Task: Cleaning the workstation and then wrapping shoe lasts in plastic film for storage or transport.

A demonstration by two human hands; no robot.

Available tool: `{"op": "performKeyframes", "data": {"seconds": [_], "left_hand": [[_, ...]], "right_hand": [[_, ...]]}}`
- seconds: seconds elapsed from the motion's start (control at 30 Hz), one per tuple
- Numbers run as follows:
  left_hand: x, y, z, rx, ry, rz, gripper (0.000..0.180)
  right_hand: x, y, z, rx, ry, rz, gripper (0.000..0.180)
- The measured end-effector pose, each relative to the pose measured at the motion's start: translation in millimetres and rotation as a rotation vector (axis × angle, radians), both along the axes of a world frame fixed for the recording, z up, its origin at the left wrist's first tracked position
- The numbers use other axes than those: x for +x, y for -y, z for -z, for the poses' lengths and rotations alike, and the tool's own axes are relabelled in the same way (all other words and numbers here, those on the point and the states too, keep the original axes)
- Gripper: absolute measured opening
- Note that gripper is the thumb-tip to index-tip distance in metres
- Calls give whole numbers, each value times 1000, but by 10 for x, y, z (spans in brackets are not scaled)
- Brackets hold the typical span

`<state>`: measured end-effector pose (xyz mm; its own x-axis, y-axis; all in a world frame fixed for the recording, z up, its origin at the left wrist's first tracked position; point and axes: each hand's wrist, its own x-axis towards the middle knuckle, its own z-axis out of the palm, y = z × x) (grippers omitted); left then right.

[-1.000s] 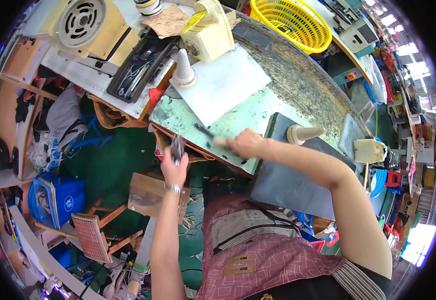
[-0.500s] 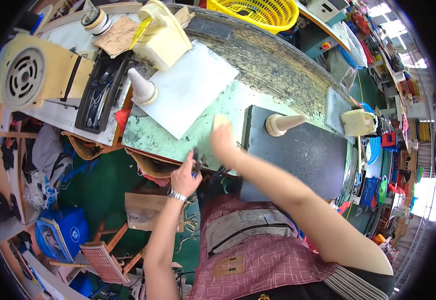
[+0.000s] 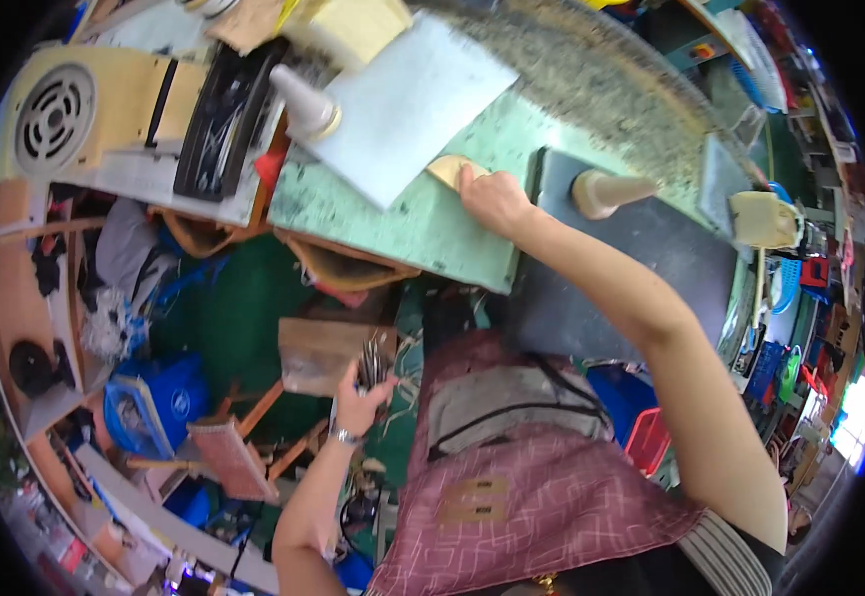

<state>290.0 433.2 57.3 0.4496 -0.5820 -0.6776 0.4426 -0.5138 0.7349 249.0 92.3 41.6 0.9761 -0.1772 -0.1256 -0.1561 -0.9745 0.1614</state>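
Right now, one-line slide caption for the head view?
Right hand touches a tan piece at the green worktop; left hand, lower, holds a bunch of slender items.

Passable: green table (image 3: 368, 226) strip along front edge, left of right hand (image 3: 495, 202). Right hand plus tan piece (image 3: 448, 171) block the middle; dark slab (image 3: 641, 263) and its cone (image 3: 613, 192) block rightward. Second cone (image 3: 303, 102) obstructs back left. Left hand (image 3: 358, 405): cardboard box (image 3: 315, 348) just beyond, apron (image 3: 542, 487) rightward, open floor (image 3: 234, 318) left of box.

Cream machine (image 3: 123, 107) with round grey vent (image 3: 55, 119)
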Motion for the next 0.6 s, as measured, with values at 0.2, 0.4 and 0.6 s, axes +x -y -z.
{"op": "performKeyframes", "data": {"seconds": [0.2,0.4,0.6], "left_hand": [[146,-36,-296,-80,-201,-459,28],[381,298,-486,-125,-109,-458,33],[562,1507,-632,-248,-381,-81,28]], "right_hand": [[-264,-820,-331,576,-343,-635,23],[-382,-610,147,360,185,250,29],[-1181,-1082,-314,1020,-31,-102,30]]}}
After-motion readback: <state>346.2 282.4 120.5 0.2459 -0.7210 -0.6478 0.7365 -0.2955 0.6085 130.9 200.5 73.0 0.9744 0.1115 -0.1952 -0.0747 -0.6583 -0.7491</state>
